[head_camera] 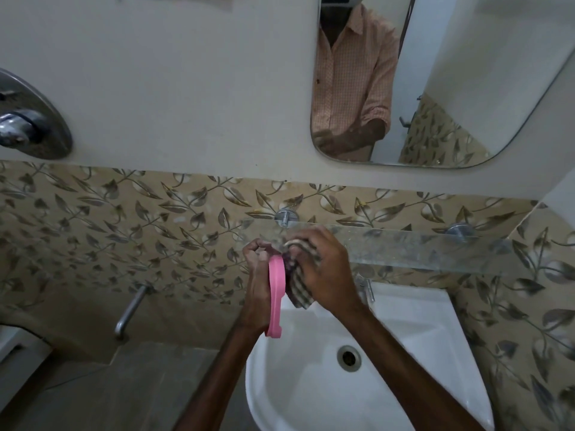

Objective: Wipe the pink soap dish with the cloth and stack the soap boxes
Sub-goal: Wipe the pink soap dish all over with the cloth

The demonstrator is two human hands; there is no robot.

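Observation:
My left hand (256,275) grips the pink soap dish (276,297), held on edge above the white sink (435,321). My right hand (323,269) is closed on a checked cloth (300,293) and presses it against the dish's right face. The cloth hangs a little below my fingers. Both hands are just in front of the glass shelf (420,247). No soap boxes are in view.
A chrome basin tap (368,289) stands behind my right wrist. A wall spout (130,309) and a round shower mixer (28,122) are at the left. A mirror (466,73) hangs above the shelf. The sink drain (349,358) lies below my arms.

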